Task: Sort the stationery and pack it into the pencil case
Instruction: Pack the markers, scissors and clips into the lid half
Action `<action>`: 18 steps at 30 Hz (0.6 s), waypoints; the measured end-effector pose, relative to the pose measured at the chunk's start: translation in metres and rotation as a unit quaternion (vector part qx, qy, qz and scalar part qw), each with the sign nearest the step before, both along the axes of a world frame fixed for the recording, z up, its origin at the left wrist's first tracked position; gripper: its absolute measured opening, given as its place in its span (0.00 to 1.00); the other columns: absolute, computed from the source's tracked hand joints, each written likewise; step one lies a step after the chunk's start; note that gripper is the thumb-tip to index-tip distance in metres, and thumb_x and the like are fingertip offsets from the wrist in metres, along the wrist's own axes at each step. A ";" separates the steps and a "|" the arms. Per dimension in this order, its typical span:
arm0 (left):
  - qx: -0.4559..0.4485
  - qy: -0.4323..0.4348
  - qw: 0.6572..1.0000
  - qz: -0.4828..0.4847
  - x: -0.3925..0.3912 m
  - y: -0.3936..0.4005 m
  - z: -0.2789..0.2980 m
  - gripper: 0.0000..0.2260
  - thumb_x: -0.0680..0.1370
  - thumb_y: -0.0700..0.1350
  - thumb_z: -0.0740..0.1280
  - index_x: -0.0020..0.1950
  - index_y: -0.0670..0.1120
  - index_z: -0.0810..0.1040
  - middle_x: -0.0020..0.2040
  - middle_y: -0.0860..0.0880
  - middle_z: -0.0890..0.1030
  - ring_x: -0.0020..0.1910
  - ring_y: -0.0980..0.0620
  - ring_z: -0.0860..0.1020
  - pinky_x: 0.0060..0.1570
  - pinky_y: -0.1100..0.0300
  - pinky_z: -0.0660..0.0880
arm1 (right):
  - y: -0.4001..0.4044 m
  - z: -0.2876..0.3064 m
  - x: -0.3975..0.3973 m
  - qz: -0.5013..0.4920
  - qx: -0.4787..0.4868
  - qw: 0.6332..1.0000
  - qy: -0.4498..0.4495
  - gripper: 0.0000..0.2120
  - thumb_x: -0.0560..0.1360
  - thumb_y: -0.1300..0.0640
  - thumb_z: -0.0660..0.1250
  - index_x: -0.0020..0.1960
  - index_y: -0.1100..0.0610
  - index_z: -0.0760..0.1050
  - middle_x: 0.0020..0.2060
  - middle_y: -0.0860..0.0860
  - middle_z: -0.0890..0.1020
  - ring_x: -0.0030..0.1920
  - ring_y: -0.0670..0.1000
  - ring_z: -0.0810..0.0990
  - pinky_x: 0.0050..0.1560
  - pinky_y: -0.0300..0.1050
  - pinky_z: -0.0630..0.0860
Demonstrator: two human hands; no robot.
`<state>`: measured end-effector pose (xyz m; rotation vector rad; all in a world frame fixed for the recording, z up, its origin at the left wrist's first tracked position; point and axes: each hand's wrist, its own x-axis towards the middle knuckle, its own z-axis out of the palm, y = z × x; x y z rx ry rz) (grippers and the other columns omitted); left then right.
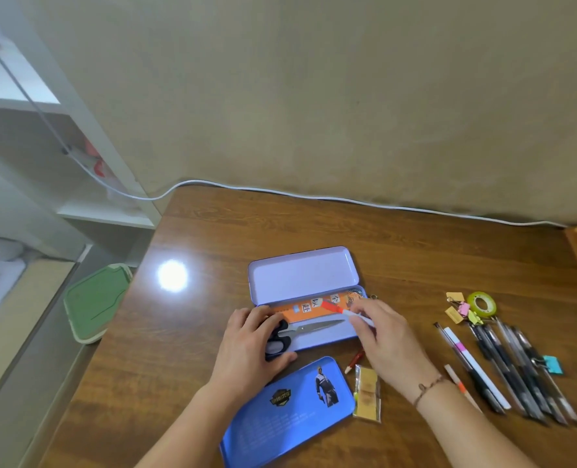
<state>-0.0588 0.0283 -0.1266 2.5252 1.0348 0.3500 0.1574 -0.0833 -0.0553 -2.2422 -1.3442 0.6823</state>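
Lying open: lilac tin pencil case (pixel 327 336), scissors (pixel 309 327) inside.

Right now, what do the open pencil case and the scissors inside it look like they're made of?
The pencil case looks like thin painted metal: smooth lilac inside, pressed rounded rim, though plastic can't be ruled out. The scissors have bright bare steel-looking blades and black handles, probably plastic, under the left hand.

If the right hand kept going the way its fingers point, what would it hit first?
Probably the orange ruler in the open pencil case: the right hand points its red-capped pen up-left over it. Depth is unclear.
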 end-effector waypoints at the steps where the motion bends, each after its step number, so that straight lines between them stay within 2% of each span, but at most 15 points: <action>1: -0.008 -0.008 1.000 0.007 -0.001 -0.002 -0.001 0.28 0.68 0.64 0.69 0.64 0.52 0.76 0.62 0.55 0.74 0.58 0.50 0.71 0.60 0.59 0.69 | 0.014 -0.007 -0.004 0.030 0.009 1.000 -0.006 0.09 0.80 0.51 0.57 0.56 0.49 0.74 0.49 0.42 0.73 0.48 0.41 0.74 0.44 0.36 0.76; 4: -0.028 -0.031 0.999 0.023 -0.004 -0.006 -0.002 0.29 0.68 0.61 0.71 0.66 0.51 0.74 0.64 0.54 0.71 0.59 0.51 0.70 0.61 0.60 0.68 | 0.044 -0.031 -0.012 0.082 0.023 0.994 -0.073 0.10 0.80 0.53 0.57 0.52 0.51 0.77 0.47 0.45 0.75 0.48 0.46 0.72 0.51 0.44 0.73; 8: -0.035 -0.058 0.997 0.028 -0.006 -0.007 -0.004 0.25 0.68 0.60 0.71 0.61 0.51 0.76 0.63 0.54 0.72 0.58 0.51 0.71 0.61 0.57 0.69 | 0.063 -0.053 -0.018 0.107 0.066 0.969 -0.213 0.05 0.76 0.53 0.64 0.45 0.48 0.79 0.37 0.46 0.78 0.42 0.52 0.74 0.40 0.48 0.71; 11: -0.038 -0.072 0.996 0.028 -0.006 -0.006 -0.008 0.24 0.68 0.59 0.72 0.59 0.50 0.77 0.63 0.54 0.72 0.58 0.51 0.72 0.61 0.57 0.69 | 0.065 -0.062 -0.024 0.122 0.137 0.950 -0.254 0.02 0.73 0.51 0.66 0.44 0.48 0.77 0.33 0.44 0.77 0.38 0.51 0.75 0.35 0.46 0.70; 18: -0.029 -0.074 0.997 0.023 -0.007 -0.005 -0.012 0.23 0.68 0.59 0.71 0.59 0.51 0.78 0.63 0.54 0.72 0.59 0.50 0.71 0.61 0.53 0.70 | 0.064 -0.075 -0.021 0.137 0.158 0.922 -0.327 0.13 0.78 0.46 0.58 0.41 0.50 0.77 0.33 0.45 0.78 0.35 0.51 0.73 0.31 0.45 0.68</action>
